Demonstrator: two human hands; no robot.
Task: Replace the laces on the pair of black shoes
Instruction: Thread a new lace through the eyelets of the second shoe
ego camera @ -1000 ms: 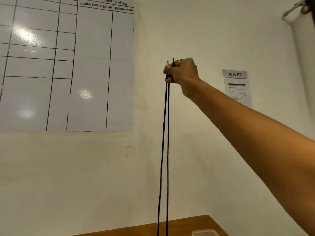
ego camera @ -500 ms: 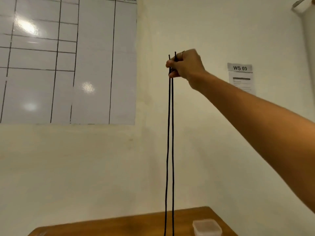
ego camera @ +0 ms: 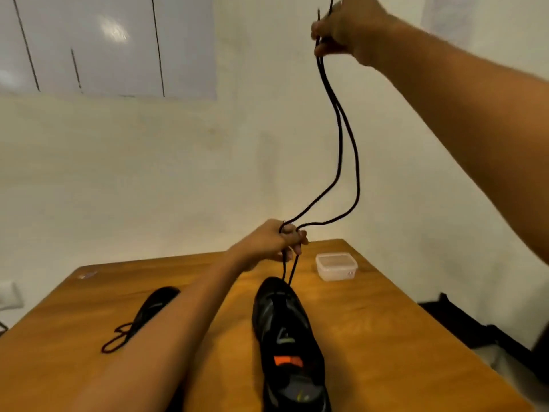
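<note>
**A:** While the right hand (ego camera: 346, 28) is raised high near the top edge, where are both ends of the black lace (ego camera: 338, 135)?

**B:** Its fingers (ego camera: 322, 50) are curled and pinch the two strands together; the two tips stand up a little above the hand. From there the strands hang down side by side, slack and bent, to the left hand (ego camera: 276, 240).

**A:** And the left hand, how does it hold?

**B:** It is lower, above the far part of the wooden surface (ego camera: 371, 322). Its fingers (ego camera: 298, 239) are curled round the same two strands. Below this hand the strands run short and straight down into the front part of the black shoe (ego camera: 285, 331).

**A:** So the lace is already in that shoe?

**B:** Yes, it enters near the toe. How many eyelets it passes cannot be told. This shoe lies on the surface with its toe away from the person, just below the left hand, and it has an orange mark near the tongue.

**A:** The other one?

**B:** The second black shoe (ego camera: 154, 304) lies to the left, partly hidden by the left forearm. A dark loose lace (ego camera: 117, 340) lies curled beside it, touching the surface.

**A:** Anything else?

**B:** A small clear plastic box (ego camera: 335, 267) with a lid stands near the far right corner, apart from the shoe. A whiteboard (ego camera: 104, 46) hangs on the wall behind.
</note>
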